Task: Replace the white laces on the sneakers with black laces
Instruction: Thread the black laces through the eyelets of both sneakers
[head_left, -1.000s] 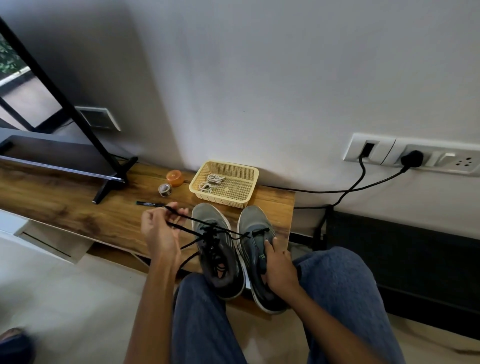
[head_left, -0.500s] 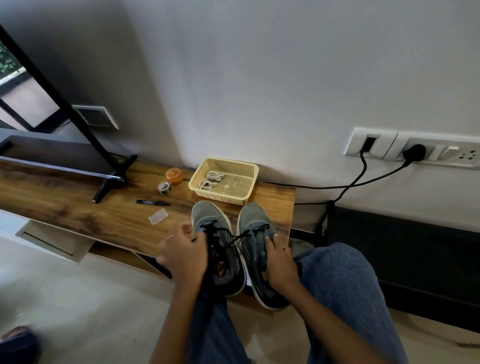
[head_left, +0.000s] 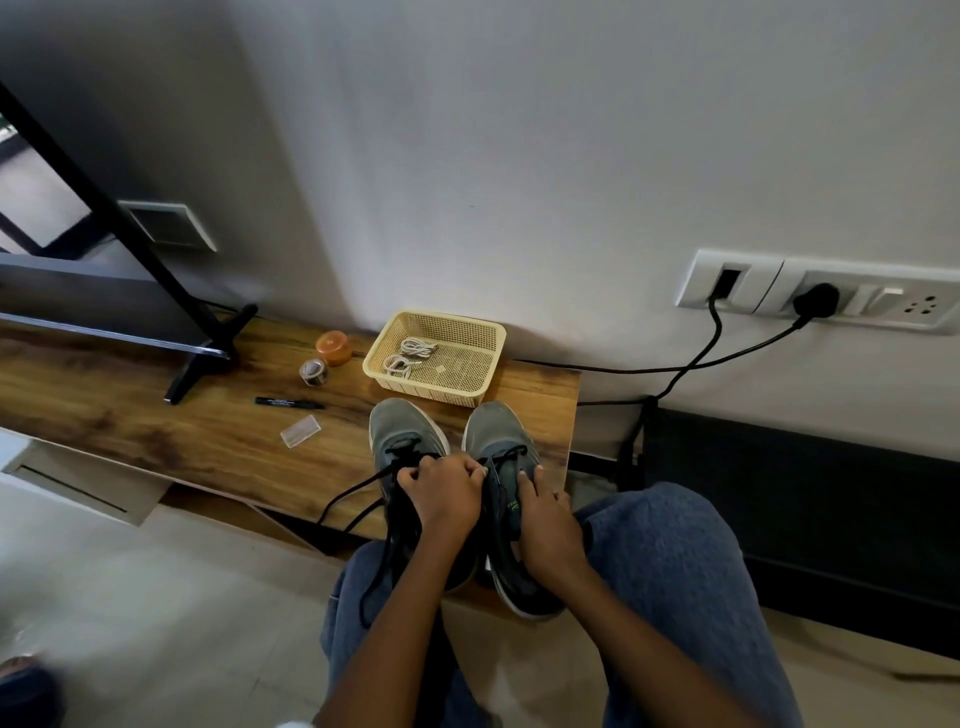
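Evidently both sneakers (head_left: 493, 457) sit at the worktop (head_left: 156, 415) edge for reach: left grip (head_left: 447, 493) pinches the black lace (head_left: 363, 483); right grip (head_left: 545, 514), flat, steadies the right shoe just beside it.

A single wide-angle view is coming from a camera worn on the person's head, looking forward and steeply down over their own forearms and knees. It is sitting close above the person's left hand (head_left: 447, 493) and right hand (head_left: 545, 519), which are filling the lower middle of the frame. Just beyond them, the wooden bench (head_left: 156, 415) is running from the left edge towards centre, and the white wall (head_left: 519, 156) is taking up the upper half. The wide lens is bending straight lines near the edges. No second view is sharing the scene.
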